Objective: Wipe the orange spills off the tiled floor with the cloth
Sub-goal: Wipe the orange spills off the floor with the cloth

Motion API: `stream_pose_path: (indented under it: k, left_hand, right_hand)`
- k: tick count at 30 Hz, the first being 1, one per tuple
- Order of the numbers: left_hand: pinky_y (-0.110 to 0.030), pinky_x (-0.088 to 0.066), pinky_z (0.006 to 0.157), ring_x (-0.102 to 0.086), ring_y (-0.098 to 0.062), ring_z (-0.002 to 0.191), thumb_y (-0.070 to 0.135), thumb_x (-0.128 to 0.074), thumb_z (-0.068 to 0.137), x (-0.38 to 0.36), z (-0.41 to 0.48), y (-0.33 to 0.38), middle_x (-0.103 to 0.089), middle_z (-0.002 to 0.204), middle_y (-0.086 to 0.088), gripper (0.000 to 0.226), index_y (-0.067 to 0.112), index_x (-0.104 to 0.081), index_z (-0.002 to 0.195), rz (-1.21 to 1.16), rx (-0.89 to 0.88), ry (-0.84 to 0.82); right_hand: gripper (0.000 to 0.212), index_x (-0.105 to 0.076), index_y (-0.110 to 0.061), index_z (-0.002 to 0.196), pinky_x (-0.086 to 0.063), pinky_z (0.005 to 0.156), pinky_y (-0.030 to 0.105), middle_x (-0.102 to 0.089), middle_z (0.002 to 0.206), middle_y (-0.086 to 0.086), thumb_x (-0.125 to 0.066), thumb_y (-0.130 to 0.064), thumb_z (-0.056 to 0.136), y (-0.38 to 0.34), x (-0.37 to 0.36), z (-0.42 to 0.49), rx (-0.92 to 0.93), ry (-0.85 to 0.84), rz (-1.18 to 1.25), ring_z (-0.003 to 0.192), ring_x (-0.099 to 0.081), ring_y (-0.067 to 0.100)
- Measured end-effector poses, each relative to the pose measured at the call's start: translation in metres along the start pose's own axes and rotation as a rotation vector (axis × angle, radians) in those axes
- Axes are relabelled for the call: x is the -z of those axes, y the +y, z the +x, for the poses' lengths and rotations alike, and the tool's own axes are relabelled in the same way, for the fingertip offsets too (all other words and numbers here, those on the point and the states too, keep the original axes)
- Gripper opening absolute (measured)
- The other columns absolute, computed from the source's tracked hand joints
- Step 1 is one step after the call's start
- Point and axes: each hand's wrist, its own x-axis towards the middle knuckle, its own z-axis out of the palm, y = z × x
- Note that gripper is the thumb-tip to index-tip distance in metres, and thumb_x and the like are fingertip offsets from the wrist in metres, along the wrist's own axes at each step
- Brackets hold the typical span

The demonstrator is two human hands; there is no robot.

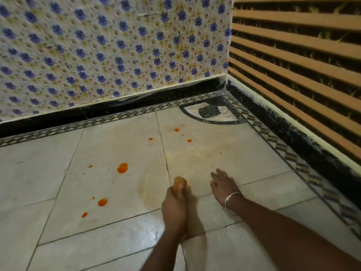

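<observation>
The wadded cloth (pixel 180 182) looked orange-soaked, so dragging it through the orange spills (pixel 122 168) at its 10 o'clock could smear rather than lift them. The left hand (pixel 173 208) fisted around the cloth, pressing it to the tiled floor (pixel 48 173). The right hand (pixel 222 184), at 3 o'clock, lay flat, fingers spread.

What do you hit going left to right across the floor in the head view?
Nearest orange drop → near orange blob → largest orange spill → left hand gripping the cloth → right hand flat on tile.
</observation>
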Motion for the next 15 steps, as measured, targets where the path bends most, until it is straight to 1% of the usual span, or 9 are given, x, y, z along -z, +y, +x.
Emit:
stream_pose_path:
  k: [1, 3, 4, 5, 7, 9, 11, 13, 15]
  left_hand:
    - [-0.053, -0.059, 0.09, -0.072, -0.032, 0.095, 0.071, -0.038, 0.099, 0.008, 0.008, 0.014, -0.076, 0.105, -0.015, 0.067, 0.013, -0.069, 0.112, -0.296, 0.092, -0.006]
    - [-0.058, -0.057, 0.095, -0.072, -0.041, 0.103, 0.06, -0.045, 0.103, 0.025, 0.017, 0.041, -0.075, 0.112, -0.025, 0.064, 0.002, -0.07, 0.118, -0.823, 0.262, -0.115]
    - [-0.062, -0.052, 0.101, -0.069, -0.044, 0.111, 0.059, -0.045, 0.103, 0.032, 0.02, 0.055, -0.072, 0.118, -0.028, 0.065, 0.001, -0.068, 0.123, -0.998, 0.301, -0.181]
    - [-0.067, -0.045, 0.108, -0.065, -0.047, 0.119, 0.063, -0.044, 0.102, 0.038, 0.023, 0.068, -0.07, 0.124, -0.029, 0.07, 0.002, -0.067, 0.126, -1.102, 0.3, -0.253]
    - [-0.068, -0.038, 0.114, -0.061, -0.047, 0.127, 0.075, -0.04, 0.096, 0.05, 0.025, 0.089, -0.068, 0.129, -0.028, 0.082, 0.005, -0.066, 0.132, -1.21, 0.251, -0.379]
    - [-0.064, -0.04, 0.114, -0.061, -0.046, 0.126, 0.083, -0.039, 0.09, 0.058, 0.024, 0.108, -0.07, 0.129, -0.025, 0.09, 0.009, -0.067, 0.134, -1.25, 0.203, -0.452]
    - [-0.06, -0.039, 0.115, -0.062, -0.043, 0.127, 0.084, -0.04, 0.09, 0.059, 0.025, 0.123, -0.068, 0.133, -0.024, 0.091, 0.011, -0.064, 0.138, -1.265, 0.138, -0.51]
    - [-0.058, -0.037, 0.118, -0.061, -0.041, 0.13, 0.081, -0.041, 0.092, 0.056, 0.027, 0.133, -0.066, 0.138, -0.022, 0.089, 0.011, -0.059, 0.144, -1.298, 0.108, -0.547]
    - [-0.057, -0.038, 0.118, -0.061, -0.04, 0.131, 0.076, -0.041, 0.095, 0.051, 0.026, 0.139, -0.065, 0.139, -0.022, 0.083, 0.012, -0.06, 0.143, -1.338, 0.072, -0.571]
  right_hand:
    - [0.047, -0.039, -0.014, 0.15, -0.018, 0.121, 0.037, -0.021, 0.165, 0.008, -0.029, -0.032, 0.108, -0.003, 0.007, -0.006, -0.024, -0.012, 0.108, 0.152, -0.019, 0.023]
    - [0.044, -0.058, -0.009, 0.134, -0.034, 0.112, 0.036, -0.048, 0.149, 0.014, -0.033, -0.034, 0.108, -0.016, 0.02, -0.017, -0.08, 0.004, 0.371, 0.136, -0.045, 0.028]
    - [0.045, -0.062, -0.009, 0.129, -0.038, 0.108, 0.036, -0.056, 0.141, 0.015, -0.035, -0.038, 0.107, -0.025, 0.027, -0.022, -0.11, 0.008, 0.511, 0.129, -0.051, 0.03]
    - [0.047, -0.065, -0.01, 0.127, -0.04, 0.107, 0.037, -0.059, 0.138, 0.014, -0.037, -0.042, 0.106, -0.035, 0.034, -0.024, -0.135, 0.001, 0.647, 0.126, -0.054, 0.03]
    - [0.054, -0.066, -0.015, 0.127, -0.042, 0.107, 0.042, -0.064, 0.132, 0.012, -0.038, -0.054, 0.102, -0.056, 0.051, -0.029, -0.174, -0.049, 0.853, 0.119, -0.059, 0.029]
    - [0.059, -0.062, -0.016, 0.129, -0.046, 0.105, 0.046, -0.065, 0.126, 0.011, -0.037, -0.061, 0.1, -0.077, 0.075, -0.033, -0.172, -0.109, 1.046, 0.112, -0.064, 0.029]
    - [0.057, -0.056, -0.019, 0.129, -0.049, 0.101, 0.044, -0.062, 0.123, 0.01, -0.041, -0.063, 0.097, -0.094, 0.107, -0.04, -0.133, -0.123, 1.183, 0.111, -0.063, 0.029]
    - [0.047, -0.053, -0.024, 0.127, -0.051, 0.093, 0.039, -0.061, 0.124, 0.006, -0.055, -0.058, 0.094, -0.1, 0.133, -0.041, -0.062, -0.078, 1.188, 0.107, -0.062, 0.025]
    - [0.05, -0.054, -0.024, 0.128, -0.054, 0.084, 0.034, -0.063, 0.129, 0.001, -0.074, -0.042, 0.086, -0.1, 0.151, -0.037, 0.0, -0.012, 1.151, 0.106, -0.062, 0.02]
